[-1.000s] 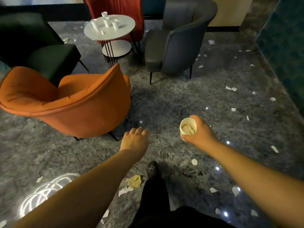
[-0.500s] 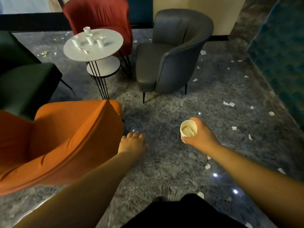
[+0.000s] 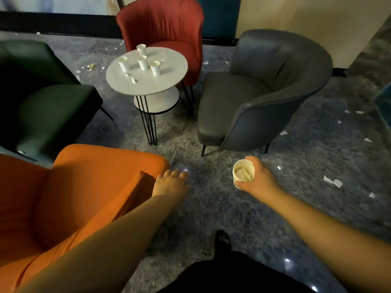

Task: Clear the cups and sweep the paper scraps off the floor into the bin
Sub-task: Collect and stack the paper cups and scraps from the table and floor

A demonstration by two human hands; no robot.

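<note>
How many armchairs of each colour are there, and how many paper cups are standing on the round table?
Red armchair: 1
Grey armchair: 1
Green armchair: 1
Orange armchair: 1
Armchairs in total: 4
Paper cups on the round table: 4

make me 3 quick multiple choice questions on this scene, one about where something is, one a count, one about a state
1. The round white table stands directly in front of which chair?
A. orange chair
B. red chair
C. no chair

2. How many cups stand upright on the table?
A. two
B. four
C. seven

3. What is the right hand doing?
A. hanging empty
B. pressing the floor
C. holding a paper cup

Answers: 1 B, the red chair sits just behind it. 2 B, four white cups stand there. 3 C, its grip wraps the paper cup, scraps inside.
</note>
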